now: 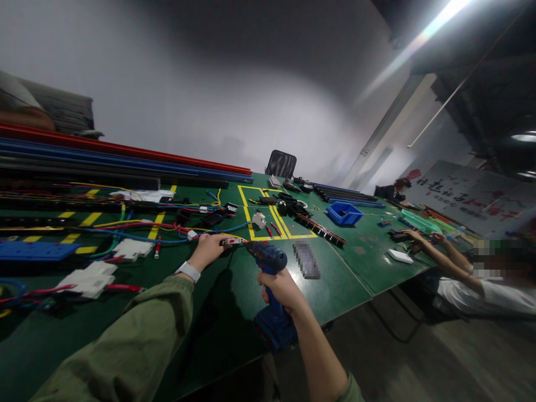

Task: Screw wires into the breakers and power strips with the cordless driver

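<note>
My right hand is wrapped around the grip of a blue cordless drill. The drill points left and away from me, its tip close to my left hand. That hand, with a pale band at its wrist, is closed on a small red, white and black part just above the table. The drill tip meets or nearly meets this part; I cannot tell which. Coloured wires with a white connector run along the table to the left of my fingers. Past the drill lie a grey-white connector block and red-tipped leads.
The green table bears yellow tape lines, white connector blocks, a blue strip and long rails. A blue bin, a copper-striped bar and a blurred-out flat object lie rightward. A co-worker works at right.
</note>
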The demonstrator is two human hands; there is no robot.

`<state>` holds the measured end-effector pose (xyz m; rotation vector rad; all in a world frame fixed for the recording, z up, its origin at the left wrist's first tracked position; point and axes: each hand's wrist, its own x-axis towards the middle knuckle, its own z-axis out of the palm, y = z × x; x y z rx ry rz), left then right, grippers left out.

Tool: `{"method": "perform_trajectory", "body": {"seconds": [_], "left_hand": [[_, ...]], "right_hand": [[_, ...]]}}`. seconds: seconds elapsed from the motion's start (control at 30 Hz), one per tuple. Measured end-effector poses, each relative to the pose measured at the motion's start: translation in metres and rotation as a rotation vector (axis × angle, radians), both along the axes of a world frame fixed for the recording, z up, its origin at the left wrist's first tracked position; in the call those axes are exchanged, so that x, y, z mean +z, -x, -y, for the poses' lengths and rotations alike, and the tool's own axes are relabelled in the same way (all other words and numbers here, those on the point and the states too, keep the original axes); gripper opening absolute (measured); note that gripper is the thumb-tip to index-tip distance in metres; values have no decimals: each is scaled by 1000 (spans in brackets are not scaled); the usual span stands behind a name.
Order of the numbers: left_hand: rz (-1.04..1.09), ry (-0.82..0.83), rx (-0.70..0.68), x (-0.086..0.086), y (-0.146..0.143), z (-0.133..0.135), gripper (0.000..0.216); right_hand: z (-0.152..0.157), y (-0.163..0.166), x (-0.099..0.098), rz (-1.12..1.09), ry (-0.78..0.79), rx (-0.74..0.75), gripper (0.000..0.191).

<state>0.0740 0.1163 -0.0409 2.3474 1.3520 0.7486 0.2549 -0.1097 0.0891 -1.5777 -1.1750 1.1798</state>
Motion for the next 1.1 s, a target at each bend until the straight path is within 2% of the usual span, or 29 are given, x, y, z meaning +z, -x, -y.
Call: {"method": "perform_trajectory", "body": {"seconds": [0.53,1.1], "left_hand": [[9,11,-6,-2,0,-3,36],[15,36,10,8,0,6,36]], "right_hand": [[-1,-1,-2,-10,8,-7,11],[-1,-2,-3,7,18,-2,11]]}}
